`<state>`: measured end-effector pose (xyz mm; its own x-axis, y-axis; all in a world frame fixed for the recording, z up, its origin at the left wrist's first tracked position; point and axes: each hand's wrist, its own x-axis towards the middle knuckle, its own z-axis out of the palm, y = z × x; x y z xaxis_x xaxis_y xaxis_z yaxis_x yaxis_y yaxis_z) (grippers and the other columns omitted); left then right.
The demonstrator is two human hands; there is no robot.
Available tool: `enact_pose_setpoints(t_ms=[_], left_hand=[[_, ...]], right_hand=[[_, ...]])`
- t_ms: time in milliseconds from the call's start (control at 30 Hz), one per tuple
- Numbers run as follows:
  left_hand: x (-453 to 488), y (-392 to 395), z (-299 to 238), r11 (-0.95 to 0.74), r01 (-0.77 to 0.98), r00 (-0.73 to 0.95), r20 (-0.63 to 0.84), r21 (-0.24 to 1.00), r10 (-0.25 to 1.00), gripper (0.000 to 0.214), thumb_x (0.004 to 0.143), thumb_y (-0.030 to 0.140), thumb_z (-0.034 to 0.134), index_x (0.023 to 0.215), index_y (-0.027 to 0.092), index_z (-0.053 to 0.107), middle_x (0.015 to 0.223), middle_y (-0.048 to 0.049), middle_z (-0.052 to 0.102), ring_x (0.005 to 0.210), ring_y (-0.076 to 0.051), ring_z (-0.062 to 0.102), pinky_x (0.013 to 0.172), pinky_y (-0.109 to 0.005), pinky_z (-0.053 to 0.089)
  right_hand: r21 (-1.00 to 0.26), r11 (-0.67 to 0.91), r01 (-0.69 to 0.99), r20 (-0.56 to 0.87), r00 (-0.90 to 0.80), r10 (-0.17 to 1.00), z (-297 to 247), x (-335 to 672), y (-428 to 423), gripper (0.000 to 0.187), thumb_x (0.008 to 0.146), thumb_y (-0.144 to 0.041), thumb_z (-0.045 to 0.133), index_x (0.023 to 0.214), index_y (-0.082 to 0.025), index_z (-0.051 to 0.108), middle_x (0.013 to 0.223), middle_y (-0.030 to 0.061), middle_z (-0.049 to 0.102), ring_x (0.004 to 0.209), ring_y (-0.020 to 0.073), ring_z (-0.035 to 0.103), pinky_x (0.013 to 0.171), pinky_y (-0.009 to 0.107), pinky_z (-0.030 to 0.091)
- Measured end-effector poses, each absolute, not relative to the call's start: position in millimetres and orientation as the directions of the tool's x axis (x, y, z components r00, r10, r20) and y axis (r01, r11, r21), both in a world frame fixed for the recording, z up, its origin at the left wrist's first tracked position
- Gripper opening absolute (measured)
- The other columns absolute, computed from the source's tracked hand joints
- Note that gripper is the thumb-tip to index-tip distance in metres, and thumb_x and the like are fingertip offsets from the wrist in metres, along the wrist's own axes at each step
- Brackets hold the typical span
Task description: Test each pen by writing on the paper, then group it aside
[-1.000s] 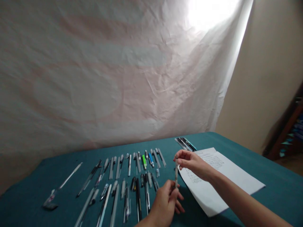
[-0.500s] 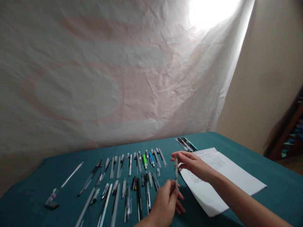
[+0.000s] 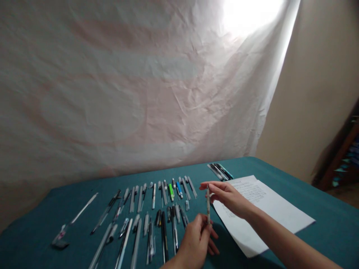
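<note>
A slim pale pen stands nearly upright above the dark green cloth, between my two hands. My left hand pinches its lower end between thumb and forefinger, the other fingers showing behind. At the upper end, my right hand has its fingertips closed about the pen's tip, partly hiding it. Beneath the right wrist lie white paper sheets with handwritten lines. Left of my hands are loose pen parts, among them a bright green pen piece and a blue one.
Several pens lie grouped behind the paper. Rows of clear barrels, caps and refills cover the table's middle. At far left are a thin white stick and a small crumpled wrapper. A pale sheet hangs behind.
My right hand and the top of the pen have shifted slightly left. My left hand keeps nearly the same place, and the parts on the table lie as before.
</note>
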<state>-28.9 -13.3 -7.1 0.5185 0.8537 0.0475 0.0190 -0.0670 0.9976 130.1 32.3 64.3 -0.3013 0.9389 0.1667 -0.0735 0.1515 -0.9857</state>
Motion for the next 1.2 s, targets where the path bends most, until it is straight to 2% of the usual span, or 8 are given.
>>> enact_pose_setpoints(t_ms=[233,433,533,600,667,767,933,1200], left_hand=[[-29,-16,-3,-0.085,0.049,0.526,0.047,0.995,0.849,0.02,0.088,0.035,0.035,0.091,0.016,0.042,0.075,-0.0013,0.056,0.045,-0.009,0.058,0.04,-0.017,0.04],[-29,-16,3,-0.081,0.076,0.507,0.032,0.994,0.861,0.021,0.087,0.038,0.037,0.089,0.017,0.041,0.073,-0.0004,0.055,0.047,-0.01,0.059,0.041,-0.018,0.041],[-29,-14,2,-0.094,0.097,0.499,0.033,0.991,0.866,0.023,0.086,0.04,0.038,0.089,0.017,0.042,0.071,-0.0002,0.056,0.048,-0.012,0.059,0.041,-0.019,0.042],[-28,-14,1,-0.111,0.114,0.494,0.04,0.987,0.869,0.024,0.086,0.04,0.038,0.089,0.017,0.043,0.07,0.0003,0.056,0.048,-0.012,0.059,0.042,-0.02,0.042],[-27,-14,0,-0.13,0.135,0.497,0.046,0.982,0.867,0.023,0.087,0.04,0.038,0.09,0.017,0.043,0.07,0.0005,0.056,0.048,-0.012,0.058,0.043,-0.021,0.043],[-27,-17,3,-0.202,0.188,0.531,0.073,0.961,0.844,0.023,0.088,0.038,0.036,0.091,0.017,0.046,0.07,0.0001,0.057,0.052,-0.013,0.059,0.048,-0.022,0.045],[-30,-27,18,-0.439,0.328,0.625,0.157,0.836,0.765,0.027,0.09,0.035,0.033,0.1,0.019,0.052,0.076,-0.0021,0.061,0.069,-0.014,0.061,0.065,-0.024,0.047],[-12,-32,35,-0.71,0.467,0.759,0.173,0.527,0.628,0.035,0.088,0.031,0.037,0.119,0.018,0.047,0.123,-0.0088,0.052,0.112,-0.021,0.048,0.095,-0.036,0.039]], right_hand=[[-0.977,0.211,0.019,0.202,-0.217,0.955,66,131,31,0.024,0.073,-0.04,0.062,0.079,-0.016,0.067,0.075,0.0023,0.063,0.062,0.0105,0.05,0.058,0.024,0.039],[-0.918,0.313,0.244,0.269,-0.2,0.942,71,144,36,0.026,0.081,-0.04,0.052,0.088,-0.018,0.064,0.08,0.005,0.064,0.065,0.0141,0.055,0.056,0.025,0.043],[-0.614,0.492,0.617,0.565,-0.091,0.82,75,151,30,0.025,0.087,-0.032,0.044,0.102,-0.021,0.06,0.084,0.0063,0.064,0.071,0.0159,0.057,0.064,0.028,0.044],[-0.271,0.543,0.795,0.666,-0.253,0.702,75,153,23,0.029,0.088,-0.021,0.04,0.112,-0.021,0.055,0.082,0.006,0.063,0.074,0.0166,0.056,0.068,0.029,0.043],[0.014,0.587,0.809,0.587,-0.482,0.65,70,152,16,0.034,0.088,-0.014,0.038,0.119,-0.02,0.05,0.082,0.0061,0.062,0.076,0.0173,0.055,0.067,0.029,0.043],[0.202,0.589,0.783,0.49,-0.601,0.632,57,152,9,0.035,0.087,-0.013,0.039,0.12,-0.017,0.048,0.091,0.0092,0.061,0.081,0.0191,0.054,0.066,0.029,0.043],[0.104,0.482,0.87,0.537,-0.457,0.709,43,175,5,0.027,0.088,-0.017,0.04,0.11,-0.017,0.056,0.084,0.0081,0.061,0.077,0.019,0.055,0.066,0.03,0.043],[-0.483,0.415,0.771,0.468,-0.174,0.867,16,217,-5,0.022,0.086,-0.03,0.044,0.093,-0.021,0.062,0.08,0.0047,0.063,0.064,0.0142,0.055,0.06,0.026,0.043]])
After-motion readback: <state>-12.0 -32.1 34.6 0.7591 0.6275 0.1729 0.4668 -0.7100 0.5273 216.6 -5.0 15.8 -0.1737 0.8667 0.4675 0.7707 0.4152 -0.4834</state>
